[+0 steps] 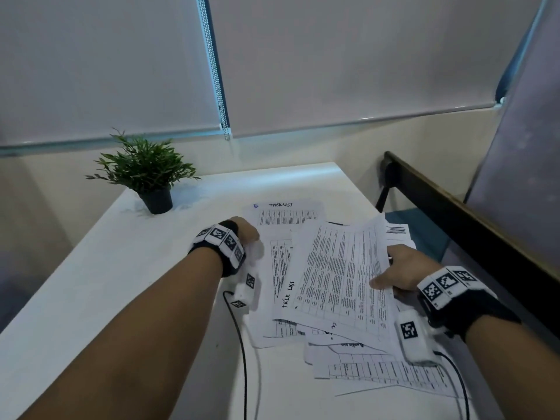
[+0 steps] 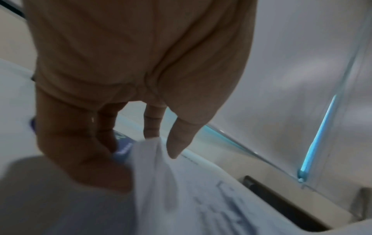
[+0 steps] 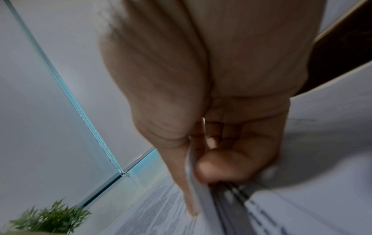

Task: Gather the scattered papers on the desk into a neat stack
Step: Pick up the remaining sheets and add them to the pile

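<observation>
While the right hand [image 1: 397,272] pinches several papers [image 1: 342,268], the left hand [image 2: 120,95] seemingly pinches one sheet [image 2: 161,167].

A small potted plant [image 1: 145,171] with thin green leaves in a dark pot stands on the white bench [image 1: 91,268] at centre left of the head view. Behind it, pale roller blinds [image 1: 333,62] fill the upper frame, with a bead chain [image 1: 216,71] hanging down the gap between two of them. At right, a dark wooden rail [image 1: 472,219] runs diagonally, with a teal seat [image 1: 424,228] just below it. The plant also shows, blurred, at lower left of the right wrist view.
</observation>
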A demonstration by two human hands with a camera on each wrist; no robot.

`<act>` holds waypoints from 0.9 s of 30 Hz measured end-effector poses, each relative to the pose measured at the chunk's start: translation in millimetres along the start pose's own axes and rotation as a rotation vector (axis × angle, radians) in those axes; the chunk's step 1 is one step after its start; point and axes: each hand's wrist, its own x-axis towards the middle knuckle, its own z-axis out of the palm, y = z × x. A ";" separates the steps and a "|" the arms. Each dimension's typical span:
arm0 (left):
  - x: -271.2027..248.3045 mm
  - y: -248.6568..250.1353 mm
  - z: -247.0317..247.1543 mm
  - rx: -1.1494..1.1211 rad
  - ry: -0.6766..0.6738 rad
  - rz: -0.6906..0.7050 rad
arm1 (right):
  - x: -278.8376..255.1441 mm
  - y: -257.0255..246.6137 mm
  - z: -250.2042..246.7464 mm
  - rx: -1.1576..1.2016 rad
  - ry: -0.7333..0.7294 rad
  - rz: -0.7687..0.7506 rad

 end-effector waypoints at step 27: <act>-77.7 -76.8 -61.5 -0.802 0.530 0.273 | -11.9 -6.4 3.6 -0.067 0.043 0.020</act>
